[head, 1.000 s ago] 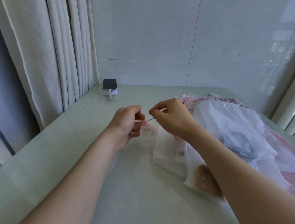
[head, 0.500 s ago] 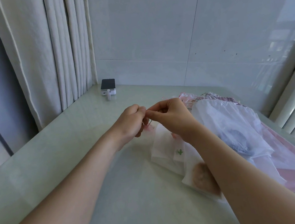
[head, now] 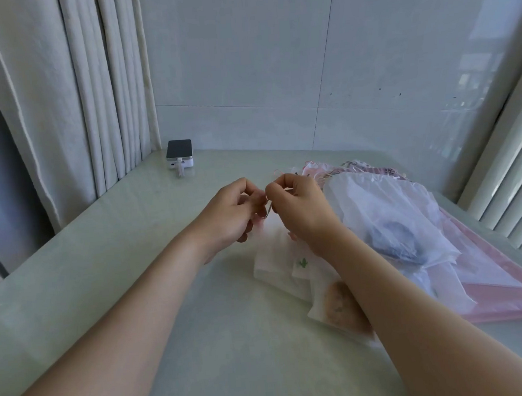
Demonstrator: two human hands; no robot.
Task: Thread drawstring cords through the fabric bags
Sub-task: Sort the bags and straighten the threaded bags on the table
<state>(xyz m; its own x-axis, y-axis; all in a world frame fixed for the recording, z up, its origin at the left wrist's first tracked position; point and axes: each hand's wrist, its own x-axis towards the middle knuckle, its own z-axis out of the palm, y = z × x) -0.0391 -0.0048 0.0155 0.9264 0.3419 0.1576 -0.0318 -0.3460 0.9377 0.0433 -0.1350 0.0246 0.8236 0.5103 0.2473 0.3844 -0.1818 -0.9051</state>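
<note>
Right hand: thumb and forefinger pressed together on a thin metal needle. The needle slants down toward the left hand. The other fingers are curled.

Left hand: fingers curled, tips closed at the needle's lower end on a bit of pink cord. How much cord lies in the grip cannot be told. The two hands nearly touch, raised just above the counter.

Bags: white fabric, a few overlapping, flat on the counter below the hands and partly under the right forearm. One has a small green cactus print, another a brown print. Whether anything is inside cannot be told.

Plastic bag: translucent white and crumpled, just right of the right hand. It holds a dark grey-blue mass, kind unclear.

Sleeve: flat and pink, at the counter's right side under the plastic bag. A white sheet shows on or in it; which cannot be told.

Pile: pink-patterned fabric pieces with thin cords, behind the plastic bag, near the wall.

Device: small white box with a dark top and a short strap in front. It stands at the far left corner of the counter, beside the curtain.

Counter: pale green, glossy.

Curtain: cream, pleated, hanging at the left.

Wall: large pale tiles, behind the counter.

Blind: white slats, at the far right.
</note>
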